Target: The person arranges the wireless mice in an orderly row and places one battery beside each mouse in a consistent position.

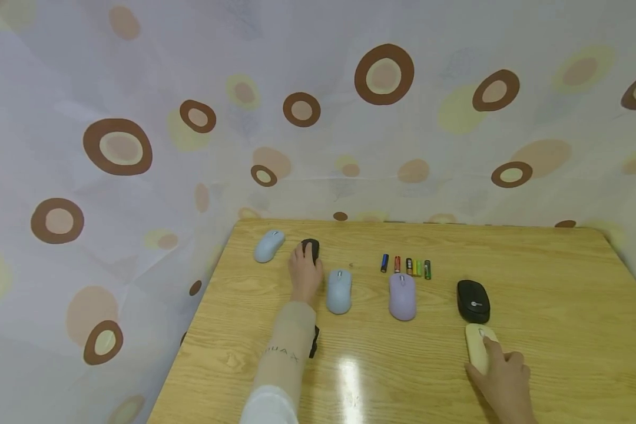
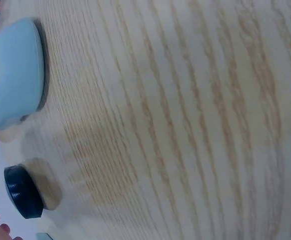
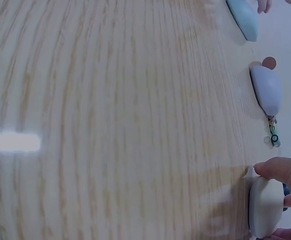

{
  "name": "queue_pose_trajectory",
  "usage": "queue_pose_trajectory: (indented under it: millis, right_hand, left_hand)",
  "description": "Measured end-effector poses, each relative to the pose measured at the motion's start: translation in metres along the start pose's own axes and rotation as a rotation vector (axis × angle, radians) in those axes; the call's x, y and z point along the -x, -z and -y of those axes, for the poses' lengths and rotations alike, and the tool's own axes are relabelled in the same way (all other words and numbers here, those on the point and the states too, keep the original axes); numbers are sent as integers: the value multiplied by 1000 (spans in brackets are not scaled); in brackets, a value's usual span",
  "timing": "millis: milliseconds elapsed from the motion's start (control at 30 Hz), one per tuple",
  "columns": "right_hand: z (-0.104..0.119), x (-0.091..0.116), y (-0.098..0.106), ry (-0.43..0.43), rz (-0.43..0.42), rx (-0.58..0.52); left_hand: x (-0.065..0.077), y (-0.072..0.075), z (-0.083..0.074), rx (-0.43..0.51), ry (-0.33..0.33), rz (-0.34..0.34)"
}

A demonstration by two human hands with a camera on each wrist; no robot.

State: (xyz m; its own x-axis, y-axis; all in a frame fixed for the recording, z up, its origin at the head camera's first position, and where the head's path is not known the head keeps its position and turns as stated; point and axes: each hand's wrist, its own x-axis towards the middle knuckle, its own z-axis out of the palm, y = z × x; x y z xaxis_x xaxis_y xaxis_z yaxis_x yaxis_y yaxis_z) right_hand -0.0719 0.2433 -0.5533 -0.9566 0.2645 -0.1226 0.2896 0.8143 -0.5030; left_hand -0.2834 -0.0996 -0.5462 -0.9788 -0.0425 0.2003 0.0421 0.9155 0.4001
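At the table's far left, my left hand (image 1: pixel 305 272) reaches over a small black mouse (image 1: pixel 311 247), its fingers extended along it. In the left wrist view the thumb tip stands apart from that black mouse (image 2: pixel 23 192); most of the hand is out of frame. Near the right front, my right hand (image 1: pixel 503 377) grips a pale yellow mouse (image 1: pixel 477 347), thumb at its left side and index finger on top near the wheel. The right wrist view shows thumb and fingers about the yellow mouse (image 3: pixel 265 207), which is low on the tabletop.
Two light blue mice (image 1: pixel 269 246) flank the left hand, the nearer blue mouse (image 1: pixel 339 291) to its right. A purple mouse (image 1: pixel 402 297) lies mid-table below several batteries (image 1: pixel 409 267). A larger black mouse (image 1: pixel 473 301) sits just beyond the yellow one. Patterned sheeting (image 1: pixel 318 141) borders the table.
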Motion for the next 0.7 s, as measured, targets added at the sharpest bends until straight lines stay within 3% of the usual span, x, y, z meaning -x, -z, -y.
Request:
queue_pose_trajectory:
  millis: [167,333,533,600,700]
  right_hand:
    - [-2,-1,-1,7,8,-2]
    - [-4,-2,-1,22,-3,-1]
    - [-5,-1,-2,37,-9,0]
    - [-6,-1,-2,39,-4,-5]
    - [-6,-1,-2,39,0,-12]
  left_hand:
    - [-3,-2,4,5,59,80]
    - [-4,0,6,45,67,145]
    - [-4,1,13,20,78,265]
    - [-5,1,15,28,78,283]
    - [-5,0,17,65,68,256]
